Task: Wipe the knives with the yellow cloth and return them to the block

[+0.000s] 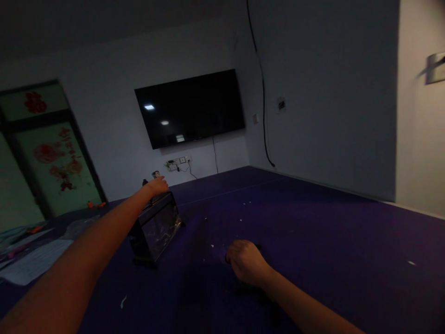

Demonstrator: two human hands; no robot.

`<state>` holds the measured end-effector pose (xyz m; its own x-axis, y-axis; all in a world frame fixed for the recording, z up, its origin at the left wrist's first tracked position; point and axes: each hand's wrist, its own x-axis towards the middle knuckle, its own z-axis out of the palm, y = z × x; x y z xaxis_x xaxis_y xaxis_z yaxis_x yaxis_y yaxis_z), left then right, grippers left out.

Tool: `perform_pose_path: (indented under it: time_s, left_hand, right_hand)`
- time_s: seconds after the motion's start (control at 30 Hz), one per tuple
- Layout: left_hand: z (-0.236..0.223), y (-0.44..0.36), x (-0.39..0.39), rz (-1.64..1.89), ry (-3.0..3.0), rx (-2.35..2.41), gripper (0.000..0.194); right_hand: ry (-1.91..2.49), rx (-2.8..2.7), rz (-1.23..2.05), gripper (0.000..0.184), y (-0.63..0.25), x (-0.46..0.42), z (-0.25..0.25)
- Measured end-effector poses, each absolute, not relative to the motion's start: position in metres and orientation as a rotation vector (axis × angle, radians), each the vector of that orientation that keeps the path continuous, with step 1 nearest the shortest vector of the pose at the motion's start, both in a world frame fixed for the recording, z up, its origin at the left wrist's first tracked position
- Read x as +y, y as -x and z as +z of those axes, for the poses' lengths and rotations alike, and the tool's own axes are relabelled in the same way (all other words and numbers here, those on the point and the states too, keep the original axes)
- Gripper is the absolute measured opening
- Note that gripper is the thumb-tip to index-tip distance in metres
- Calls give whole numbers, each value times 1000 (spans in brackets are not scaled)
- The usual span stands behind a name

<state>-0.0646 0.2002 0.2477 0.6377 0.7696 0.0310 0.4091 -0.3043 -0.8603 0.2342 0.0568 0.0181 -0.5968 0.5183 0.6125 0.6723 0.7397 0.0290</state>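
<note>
My left hand point(157, 186) reaches far forward over the top back edge of a small clear-sided box with a dark frame point(155, 227) that stands on the dark purple surface point(313, 241). Its fingers are curled down at something small behind the box; I cannot make out what. My right hand point(246, 262) rests on the purple surface to the right of the box, fingers curled under with a small dark thing at their tips. The room is dim.
A black wall screen point(190, 107) hangs ahead, with a socket strip and cables point(179, 162) below it. Papers and small coloured items point(31, 260) lie at the left edge. A decorated glass door point(52, 157) stands at the left. White scraps dot the surface.
</note>
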Motion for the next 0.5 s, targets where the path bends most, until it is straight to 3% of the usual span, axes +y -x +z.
perform_pose_path:
  time_s: [0.33, 0.5]
  left_hand:
    - [227, 69, 201, 417, 2010, -1024, 17]
    - [243, 70, 187, 332, 1988, -1095, 31]
  right_hand:
    - [890, -2356, -358, 19, -233, 57, 18]
    - [872, -2356, -361, 20, -233, 56, 19]
